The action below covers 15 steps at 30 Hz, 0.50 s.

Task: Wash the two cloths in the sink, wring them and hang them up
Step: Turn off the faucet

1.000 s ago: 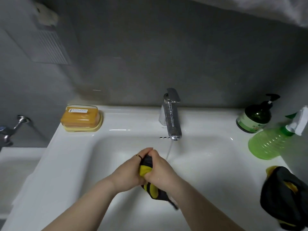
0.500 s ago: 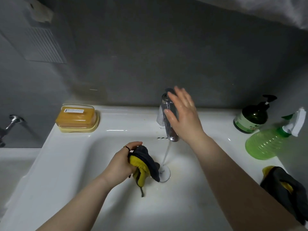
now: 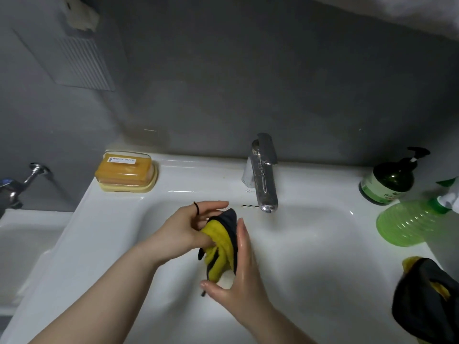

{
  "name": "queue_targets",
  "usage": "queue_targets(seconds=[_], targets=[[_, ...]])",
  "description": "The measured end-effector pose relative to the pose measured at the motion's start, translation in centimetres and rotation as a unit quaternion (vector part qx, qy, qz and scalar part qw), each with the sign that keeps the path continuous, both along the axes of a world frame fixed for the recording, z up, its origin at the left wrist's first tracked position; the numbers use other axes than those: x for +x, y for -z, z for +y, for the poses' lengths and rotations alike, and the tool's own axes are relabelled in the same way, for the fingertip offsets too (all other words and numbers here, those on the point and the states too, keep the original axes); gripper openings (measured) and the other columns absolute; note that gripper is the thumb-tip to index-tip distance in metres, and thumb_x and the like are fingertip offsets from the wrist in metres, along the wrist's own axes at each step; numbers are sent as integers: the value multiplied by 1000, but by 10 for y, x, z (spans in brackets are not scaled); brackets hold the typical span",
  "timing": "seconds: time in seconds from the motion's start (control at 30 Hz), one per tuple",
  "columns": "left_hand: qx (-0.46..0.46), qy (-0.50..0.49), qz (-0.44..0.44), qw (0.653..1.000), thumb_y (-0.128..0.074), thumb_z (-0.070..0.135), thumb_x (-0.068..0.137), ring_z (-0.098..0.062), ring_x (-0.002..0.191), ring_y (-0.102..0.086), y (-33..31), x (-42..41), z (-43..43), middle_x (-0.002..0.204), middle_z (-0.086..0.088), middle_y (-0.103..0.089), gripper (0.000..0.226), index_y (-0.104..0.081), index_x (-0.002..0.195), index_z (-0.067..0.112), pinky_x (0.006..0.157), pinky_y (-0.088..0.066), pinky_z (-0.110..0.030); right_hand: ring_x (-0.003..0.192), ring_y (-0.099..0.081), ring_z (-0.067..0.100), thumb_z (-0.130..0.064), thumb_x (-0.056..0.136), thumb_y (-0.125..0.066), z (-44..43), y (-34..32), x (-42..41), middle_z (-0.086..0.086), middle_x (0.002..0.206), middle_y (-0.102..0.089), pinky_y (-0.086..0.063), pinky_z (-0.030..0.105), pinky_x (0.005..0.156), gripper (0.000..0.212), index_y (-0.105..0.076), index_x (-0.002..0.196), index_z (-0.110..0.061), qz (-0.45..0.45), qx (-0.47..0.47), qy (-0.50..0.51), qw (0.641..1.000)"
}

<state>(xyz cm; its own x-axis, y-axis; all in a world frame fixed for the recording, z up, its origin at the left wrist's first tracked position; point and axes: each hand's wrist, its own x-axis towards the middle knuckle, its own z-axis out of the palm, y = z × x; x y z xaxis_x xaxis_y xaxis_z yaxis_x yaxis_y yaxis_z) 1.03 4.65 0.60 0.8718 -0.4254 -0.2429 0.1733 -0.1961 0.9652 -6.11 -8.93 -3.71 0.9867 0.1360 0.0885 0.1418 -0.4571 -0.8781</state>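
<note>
Two hands meet over a white sink (image 3: pixel 104 219): the left hand (image 3: pixel 183 232) has its grip closed on a bunched yellow-and-dark cloth (image 3: pixel 221 247), while the right hand (image 3: pixel 238 276), fingers spread wide, cups it. Second cloth (image 3: pixel 427 296) lies on the sink's right rim, below a dry tap (image 3: pixel 263 172).

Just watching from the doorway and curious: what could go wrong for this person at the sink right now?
The left hand pinches only the top of the wet cloth, and the right hand is open beside it, so the grip could slip and drop it into the sink. The second cloth lies at the sink's right edge and might slide off.
</note>
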Motion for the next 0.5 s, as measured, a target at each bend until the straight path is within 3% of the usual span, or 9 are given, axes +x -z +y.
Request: queue_targets(seconds=[0.03, 0.1, 0.17, 0.23, 0.27, 0.33, 0.4, 0.47, 0.5], targets=[[-15, 10, 15, 1000, -53, -27, 69, 1, 71, -68, 0, -1, -1, 102, 6, -65, 63, -59, 100, 28, 57, -52, -14, 135, -33, 13, -29, 58, -76, 4, 6, 0, 0, 149, -28, -38, 34, 108, 111, 2, 134, -48, 82, 52, 34, 995], [-27, 13, 41, 999, -50, -26, 73, -4, 75, -69, 4, -4, -1, 102, 1, -66, 55, -62, 98, 22, 63, -55, -17, 123, -46, 10, -16, 62, -79, -1, 12, 13, -6, 137, -42, -42, 28, 102, 113, 0, 139, -41, 184, 125, 70, 972], [-48, -3, 85, 995, -45, -25, 76, -8, 76, -70, 12, -5, 0, 99, -1, -68, 52, -62, 99, 18, 65, -56, -19, 106, -56, 4, -7, 68, -75, -11, 18, 28, -11, 117, -56, -46, 15, 88, 83, -30, 134, -28, 224, 151, 12, 963], [-118, -52, 157, 979, -40, -21, 81, -12, 79, -70, 22, -7, 0, 96, 0, -71, 49, -59, 107, 16, 65, -56, -20, 89, -63, 5, -5, 72, -70, -15, 21, 33, -14, 93, -63, -46, 6, 70, 42, -55, 105, -26, 237, 115, -6, 965], [-165, -103, 198, 961, -38, -17, 83, -15, 85, -68, 27, -8, -2, 101, -1, -69, 48, -55, 114, 16, 68, -56, -21, 89, -64, 11, -8, 74, -68, -14, 23, 35, -11, 88, -64, -46, 9, 68, 30, -58, 97, -25, 232, 82, 25, 969], [-216, -222, 246, 918, -45, -1, 88, -22, 112, -56, 39, -15, -14, 127, -6, -54, 49, -39, 132, 19, 91, -48, -26, 97, -63, 23, -19, 76, -63, -10, 24, 40, -1, 96, -67, -46, 23, 75, 26, -57, 102, -19, 221, -44, 101, 969], [-154, -264, 243, 921, -62, 22, 82, -24, 125, -46, 45, -24, -34, 139, -11, -45, 69, -26, 140, 13, 106, -36, -33, 98, -61, 27, -27, 79, -55, 1, 25, 40, 4, 101, -67, -43, 29, 79, 25, -54, 101, -15, 157, -215, 131, 955], [-70, -290, 214, 930, -74, 29, 73, -22, 109, -55, 46, -28, -54, 128, -13, -54, 84, -26, 138, 7, 95, -43, -30, 81, -65, 19, -29, 68, -65, 12, 21, 37, 0, 82, -71, -44, 22, 72, 20, -62, 83, -16, 13, -376, 103, 921], [-32, -330, 188, 925, -76, 28, 71, -21, 102, -56, 46, -24, -59, 118, -10, -58, 80, -31, 135, 9, 90, -44, -29, 65, -65, 12, -31, 53, -75, 16, 21, 34, -2, 65, -69, -46, 16, 62, 23, -64, 68, -18, -41, -398, 114, 909]])
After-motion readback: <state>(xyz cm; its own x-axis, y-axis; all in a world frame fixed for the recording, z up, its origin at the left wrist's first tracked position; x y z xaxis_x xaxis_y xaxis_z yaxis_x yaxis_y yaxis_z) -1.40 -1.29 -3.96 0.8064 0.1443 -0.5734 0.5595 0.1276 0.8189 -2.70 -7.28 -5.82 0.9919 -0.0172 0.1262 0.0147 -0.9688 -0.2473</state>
